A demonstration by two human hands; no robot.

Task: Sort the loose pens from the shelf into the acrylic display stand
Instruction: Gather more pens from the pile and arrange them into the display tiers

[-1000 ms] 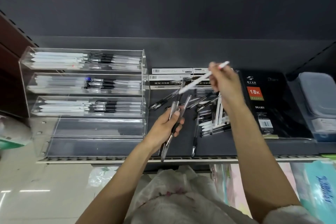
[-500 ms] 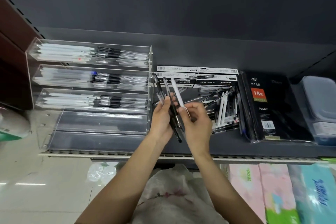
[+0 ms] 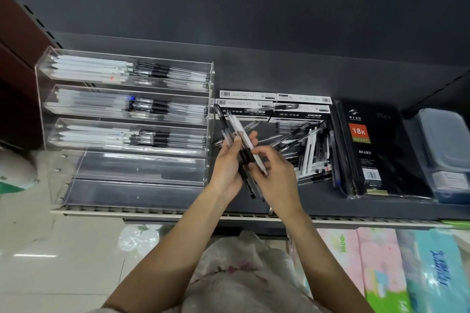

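Head camera looks down at a dark shelf (image 3: 318, 201) in a shop. On its left side sits a big clear stand (image 3: 127, 134) with stepped trays. The top three trays already have white and black pens lying in rows. The two lowest trays look bare.

Right of the stand is a pile of loose pens (image 3: 305, 150), all mixed up. Behind the pile are some pen boxes (image 3: 274, 107). A black diary (image 3: 368, 150) lies further right.

Both hands meet just in front of the pile. The left hand (image 3: 226, 170) has its fingers curled round a small bunch of pens (image 3: 245, 157), about three or four. The right hand (image 3: 274, 175) pinches a white pen (image 3: 248, 140) that lies against the bunch.

Pens like these are probably light, hard and a bit slippery. They may roll or slide out of a loose bunch. Holding them round the middle looks best, so neither end tips down. The black rubber part is likely the least slippery spot.
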